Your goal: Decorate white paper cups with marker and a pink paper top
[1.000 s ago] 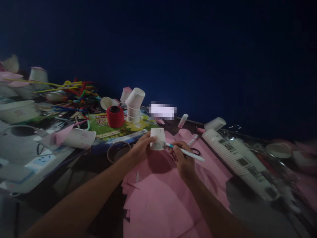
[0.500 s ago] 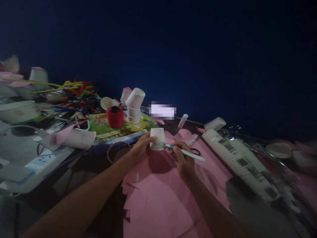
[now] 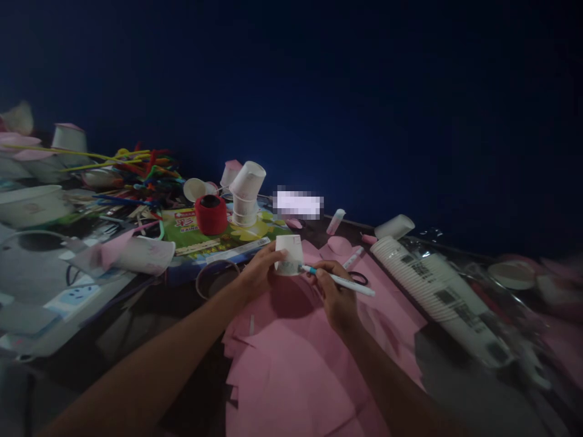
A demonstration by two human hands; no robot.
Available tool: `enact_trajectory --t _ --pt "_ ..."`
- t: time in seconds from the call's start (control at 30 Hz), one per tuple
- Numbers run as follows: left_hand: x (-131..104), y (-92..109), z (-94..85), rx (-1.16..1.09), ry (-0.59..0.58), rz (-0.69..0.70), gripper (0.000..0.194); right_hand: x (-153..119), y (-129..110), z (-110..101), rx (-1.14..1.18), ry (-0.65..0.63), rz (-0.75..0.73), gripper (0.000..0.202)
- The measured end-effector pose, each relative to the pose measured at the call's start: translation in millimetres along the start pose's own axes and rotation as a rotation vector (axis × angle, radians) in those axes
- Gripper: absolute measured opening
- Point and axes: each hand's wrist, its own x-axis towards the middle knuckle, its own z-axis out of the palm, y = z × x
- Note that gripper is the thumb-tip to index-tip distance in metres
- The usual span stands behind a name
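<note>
My left hand (image 3: 262, 270) grips a small white paper cup (image 3: 290, 250) by its left side. The cup is upside down, wide rim lowest, and has dark marks low on its wall. Between the fingers of my right hand (image 3: 336, 290) is a white marker (image 3: 350, 283) with a teal front end. Its tip meets the cup's wall near the lower right. Both hands are over sheets of pink paper (image 3: 296, 370), where a dark shadow falls under the cup.
A sleeve of stacked paper cups (image 3: 432, 291) lies to the right. At the left are a red yarn roll (image 3: 211, 215), stacked cups (image 3: 247, 191) on a green box (image 3: 191, 246), a white glue-gun-like device (image 3: 40, 291) and colourful pipe cleaners (image 3: 150, 164). A glue stick (image 3: 336, 222) stands behind.
The marker tip has shifted slightly left along the cup's lower wall. The cup stays in my left hand, and the whole view has moved a little.
</note>
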Motion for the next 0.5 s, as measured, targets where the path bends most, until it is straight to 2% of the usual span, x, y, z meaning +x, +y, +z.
enact_trajectory --t 0.27,0.5 --pt "-1.1 1.4 0.5 0.008 -0.016 -0.029 0.035 1.7 0.1 -1.6 0.057 0.011 0.089 0.010" --pt "-1.2 3.8 4.0 -0.028 0.014 -0.019 0.032 0.7 -1.6 -0.8 0.168 0.064 0.051 0.011"
